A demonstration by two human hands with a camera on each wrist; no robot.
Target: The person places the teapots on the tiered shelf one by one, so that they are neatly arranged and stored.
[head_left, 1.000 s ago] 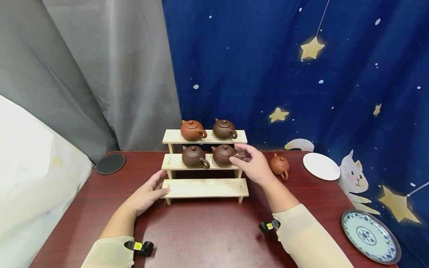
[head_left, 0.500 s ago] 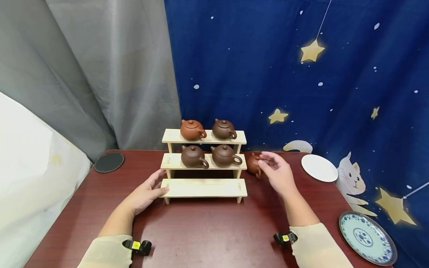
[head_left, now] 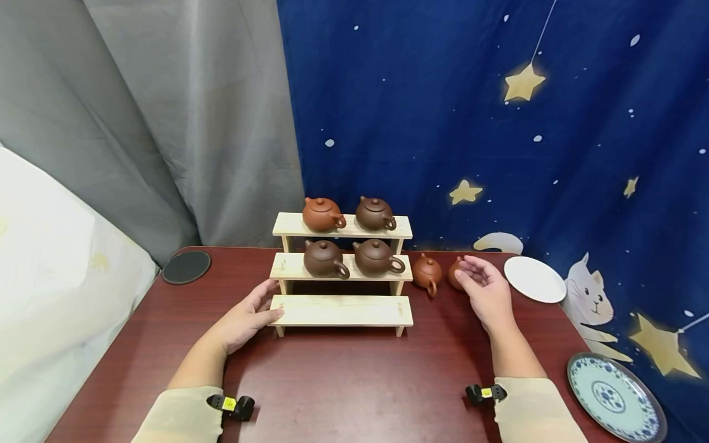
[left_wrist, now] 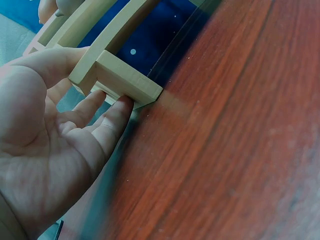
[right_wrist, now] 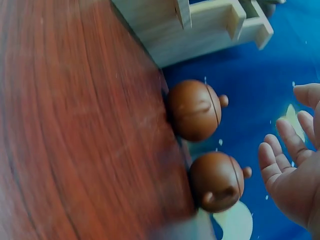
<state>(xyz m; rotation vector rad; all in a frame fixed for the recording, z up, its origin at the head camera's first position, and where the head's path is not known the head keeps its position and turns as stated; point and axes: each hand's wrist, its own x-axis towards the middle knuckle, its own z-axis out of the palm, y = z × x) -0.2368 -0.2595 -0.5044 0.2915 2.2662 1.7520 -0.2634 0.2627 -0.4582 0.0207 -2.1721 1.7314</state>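
Observation:
A three-tier wooden display stand point(head_left: 340, 311) stands on the table, and my left hand point(head_left: 246, 320) holds the left end of its lowest shelf. The left wrist view shows the thumb over the board and the fingertips point(left_wrist: 122, 102) at the leg below. To the right of the stand are two reddish-brown teapots, a nearer one point(head_left: 426, 272) and a farther one point(head_left: 455, 274). My right hand point(head_left: 487, 292) overlaps the farther teapot in the head view. From the right wrist, this hand point(right_wrist: 295, 175) appears apart from both teapots, its fingers loosely bent with nothing between them.
On the top shelf sit an orange-brown teapot point(head_left: 322, 215) and a dark brown one point(head_left: 375, 214). Two dark teapots, left point(head_left: 323, 258) and right point(head_left: 373, 257), occupy the middle shelf. Around them are a black round mat point(head_left: 186, 267), a white plate point(head_left: 534, 279) and a blue-patterned plate point(head_left: 615, 397).
My right hand has left the dark teapot at the middle shelf's right end and moved right, past one reddish-brown teapot to the other. My left hand has stayed on the stand.

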